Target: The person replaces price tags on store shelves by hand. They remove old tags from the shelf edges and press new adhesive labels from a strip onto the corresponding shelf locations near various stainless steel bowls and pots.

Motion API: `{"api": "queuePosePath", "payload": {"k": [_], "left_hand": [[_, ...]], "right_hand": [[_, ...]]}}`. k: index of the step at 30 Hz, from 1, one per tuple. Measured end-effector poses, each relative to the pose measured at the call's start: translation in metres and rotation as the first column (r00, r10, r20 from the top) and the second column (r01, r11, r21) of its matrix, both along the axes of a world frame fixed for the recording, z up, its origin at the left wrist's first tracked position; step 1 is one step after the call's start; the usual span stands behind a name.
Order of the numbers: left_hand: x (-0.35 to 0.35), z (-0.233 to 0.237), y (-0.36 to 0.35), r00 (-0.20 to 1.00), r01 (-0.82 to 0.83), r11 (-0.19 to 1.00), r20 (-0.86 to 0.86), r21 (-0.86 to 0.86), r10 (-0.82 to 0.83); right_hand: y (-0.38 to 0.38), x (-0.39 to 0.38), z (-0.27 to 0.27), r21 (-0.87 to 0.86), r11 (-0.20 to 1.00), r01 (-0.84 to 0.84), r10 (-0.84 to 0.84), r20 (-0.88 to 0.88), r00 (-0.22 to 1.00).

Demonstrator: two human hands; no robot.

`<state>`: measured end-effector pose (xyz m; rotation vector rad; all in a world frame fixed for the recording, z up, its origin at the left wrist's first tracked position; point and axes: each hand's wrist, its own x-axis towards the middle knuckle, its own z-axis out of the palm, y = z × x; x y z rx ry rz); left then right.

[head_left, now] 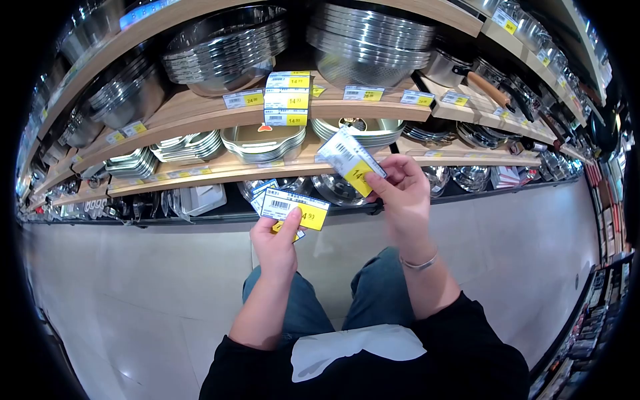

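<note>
My left hand (277,243) is closed on a small stack of yellow-and-white price tags (283,205), fanned a little, thumb pressed on the top one. A single price tag (347,160) is pinched between thumb and fingers of my right hand (400,190), tilted in front of the lower shelf. Both hands are held up over my knees, apart from each other. Just above them, a strip of several price tags (287,100) lies across the edge of the wooden shelf (360,110). Behind the right-hand tag are stacked metal trays (387,130).
Stacks of steel bowls (227,50) and perforated colanders (370,50) fill the upper shelf. Pans with handles (490,90) stand at the right, one wooden handle reaching forward. More trays (263,143) sit on the lower shelf. Grey tiled floor (153,287) lies below.
</note>
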<state>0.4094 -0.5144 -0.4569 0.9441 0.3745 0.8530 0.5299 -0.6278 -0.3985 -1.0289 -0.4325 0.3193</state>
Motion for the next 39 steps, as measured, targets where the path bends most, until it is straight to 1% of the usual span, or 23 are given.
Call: {"api": "queuePosePath", "payload": {"k": [2, 7, 8, 10, 12, 17, 19, 20, 21, 25, 26, 27, 28, 29, 31, 33, 34, 35, 37, 38, 39], "left_hand": [[0.001, 0.007, 0.001, 0.997, -0.042, 0.999, -0.056, 0.019, 0.043], [0.015, 0.034, -0.001, 0.999, -0.011, 0.999, -0.047, 0.052, 0.013], [0.019, 0.042, -0.004, 1.000, -0.006, 0.998, -0.013, 0.058, 0.007], [0.028, 0.055, -0.007, 0.999, 0.005, 0.997, 0.042, 0.075, -0.008], [0.036, 0.066, -0.010, 0.998, 0.021, 0.994, 0.054, 0.104, -0.027], [0.059, 0.085, -0.018, 0.994, 0.069, 0.985, 0.069, 0.159, -0.081], [0.069, 0.092, -0.023, 0.992, 0.093, 0.977, 0.065, 0.191, -0.107], [0.073, 0.099, -0.028, 0.993, 0.095, 0.972, 0.054, 0.216, -0.109], [0.079, 0.106, -0.033, 0.993, 0.096, 0.966, 0.046, 0.241, -0.110], [0.106, 0.128, -0.041, 0.995, 0.082, 0.950, 0.031, 0.301, -0.095], [0.112, 0.131, -0.042, 0.998, 0.062, 0.953, 0.013, 0.295, -0.069], [0.117, 0.134, -0.042, 0.998, 0.056, 0.942, -0.026, 0.332, -0.050], [0.121, 0.140, -0.043, 0.998, 0.061, 0.934, -0.017, 0.353, -0.059], [0.127, 0.148, -0.044, 0.998, 0.063, 0.925, -0.004, 0.374, -0.066], [0.138, 0.151, -0.039, 0.995, 0.082, 0.929, 0.017, 0.361, -0.094], [0.145, 0.153, -0.035, 0.999, 0.034, 0.914, 0.012, 0.405, -0.043], [0.146, 0.156, -0.033, 0.998, 0.059, 0.913, 0.007, 0.403, -0.068], [0.148, 0.157, -0.029, 0.997, 0.071, 0.905, -0.004, 0.419, -0.076], [0.154, 0.154, -0.019, 0.999, 0.029, 0.886, 0.021, 0.462, -0.043], [0.155, 0.155, -0.014, 0.999, 0.021, 0.888, 0.023, 0.460, -0.035], [0.155, 0.159, -0.009, 0.997, 0.018, 0.903, 0.054, 0.430, -0.046]], "right_hand": [[-0.007, 0.004, 0.016, -0.266, 0.963, -0.055, 0.096, 0.144, 0.985], [-0.012, 0.014, 0.034, -0.292, 0.955, -0.050, 0.115, 0.211, 0.971], [-0.013, 0.015, 0.037, -0.312, 0.949, -0.045, 0.119, 0.223, 0.968], [-0.016, 0.020, 0.043, -0.297, 0.953, -0.054, 0.131, 0.245, 0.961], [-0.020, 0.027, 0.048, -0.288, 0.955, -0.065, 0.151, 0.286, 0.946], [-0.033, 0.045, 0.065, -0.280, 0.959, -0.045, 0.135, 0.313, 0.940], [-0.040, 0.054, 0.071, -0.226, 0.974, -0.010, 0.079, 0.298, 0.951], [-0.044, 0.058, 0.076, -0.170, 0.985, -0.023, 0.068, 0.264, 0.962], [-0.048, 0.062, 0.080, -0.161, 0.987, -0.011, 0.056, 0.278, 0.959], [-0.057, 0.077, 0.097, -0.016, 0.994, 0.110, -0.093, 0.432, 0.897], [-0.060, 0.079, 0.102, -0.023, 0.988, 0.155, -0.126, 0.464, 0.877], [-0.062, 0.082, 0.107, -0.023, 0.979, 0.200, -0.162, 0.500, 0.851], [-0.066, 0.088, 0.107, -0.083, 0.960, 0.268, -0.171, 0.582, 0.795], [-0.070, 0.086, 0.119, -0.114, 0.948, 0.298, -0.168, 0.615, 0.770], [-0.065, 0.101, 0.118, 0.052, 0.987, 0.152, -0.153, 0.587, 0.795], [-0.067, 0.109, 0.123, -0.029, 0.995, 0.099, -0.067, 0.555, 0.829], [-0.066, 0.115, 0.124, -0.083, 0.990, 0.116, -0.049, 0.567, 0.822], [-0.062, 0.117, 0.127, -0.073, 0.992, 0.099, -0.043, 0.549, 0.835], [-0.056, 0.124, 0.140, -0.144, 0.973, 0.180, -0.052, 0.623, 0.780], [-0.050, 0.132, 0.147, -0.121, 0.967, 0.224, -0.087, 0.670, 0.737], [-0.045, 0.140, 0.157, -0.129, 0.946, 0.298, -0.107, 0.742, 0.661]]}}
